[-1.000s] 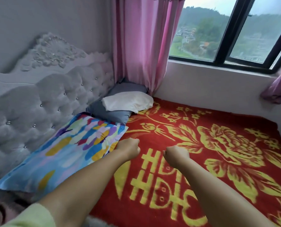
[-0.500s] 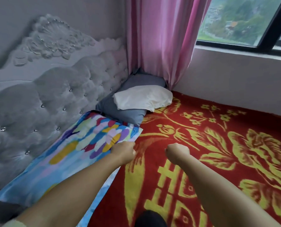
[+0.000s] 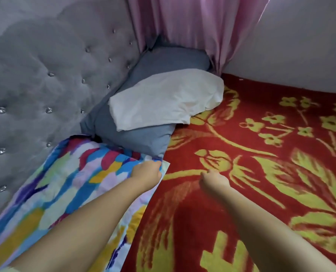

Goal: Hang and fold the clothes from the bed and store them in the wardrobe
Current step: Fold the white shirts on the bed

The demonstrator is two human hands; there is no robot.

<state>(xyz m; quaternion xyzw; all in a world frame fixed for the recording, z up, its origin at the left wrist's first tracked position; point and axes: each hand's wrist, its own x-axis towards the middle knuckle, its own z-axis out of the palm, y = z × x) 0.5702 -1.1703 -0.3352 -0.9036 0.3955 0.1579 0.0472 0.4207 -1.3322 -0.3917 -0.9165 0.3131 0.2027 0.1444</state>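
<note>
My left hand [image 3: 146, 172] reaches forward and its curled fingers grip the near corner of a multicoloured pillow [image 3: 65, 183] that lies along the headboard. To its right my right hand [image 3: 214, 180] is a loose fist, knuckles up, resting on the red and yellow floral blanket [image 3: 261, 173]; nothing shows between its fingers. Beyond the hands a white folded cloth or small pillow [image 3: 163, 99] lies on top of a grey-blue pillow [image 3: 143, 138]. No wardrobe or hanger is in view.
A grey tufted headboard [image 3: 45, 75] with shiny studs runs along the left. A pink curtain [image 3: 192, 26] hangs in the far corner, and a pale wall [image 3: 300, 46] borders the bed at the back right.
My view has moved closer to the bed's head and dipped, so the window has left the frame. Both hands went forward; the left one reached the colourful pillow's corner and took hold of it.
</note>
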